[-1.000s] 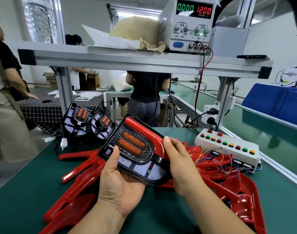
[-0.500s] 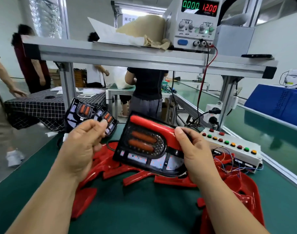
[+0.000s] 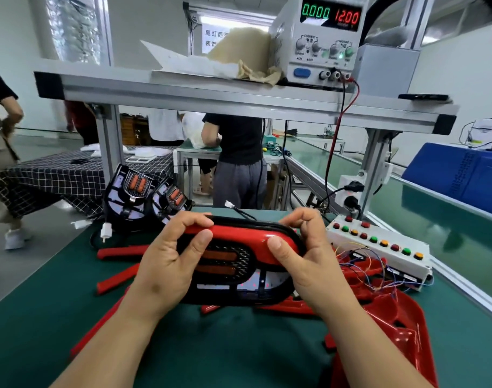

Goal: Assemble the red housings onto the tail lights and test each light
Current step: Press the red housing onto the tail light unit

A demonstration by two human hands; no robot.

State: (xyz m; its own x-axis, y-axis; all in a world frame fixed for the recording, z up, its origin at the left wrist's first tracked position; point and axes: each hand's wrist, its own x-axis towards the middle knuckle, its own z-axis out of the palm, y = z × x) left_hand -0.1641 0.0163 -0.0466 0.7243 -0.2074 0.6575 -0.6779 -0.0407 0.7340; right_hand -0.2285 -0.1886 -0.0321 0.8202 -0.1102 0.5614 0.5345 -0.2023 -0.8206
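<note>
Tail light point(image 3: 233, 278) is held just above the desk point(image 3: 43, 317). The left hand point(image 3: 169, 264) and right hand point(image 3: 303, 256) are curled round its ends, thumbs pressed on the red housing point(image 3: 239, 236) (top edge). Even pressure along the edge is advised so it seats.

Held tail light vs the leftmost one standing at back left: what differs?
The held tail light carries a red housing along its top edge; the back-left tail light shows bare black.
The held one lies sideways, gripped by the left hand and right hand; the back-left one stands on end on the table.
Shared: black body, two orange bars in a mesh oval.
</note>
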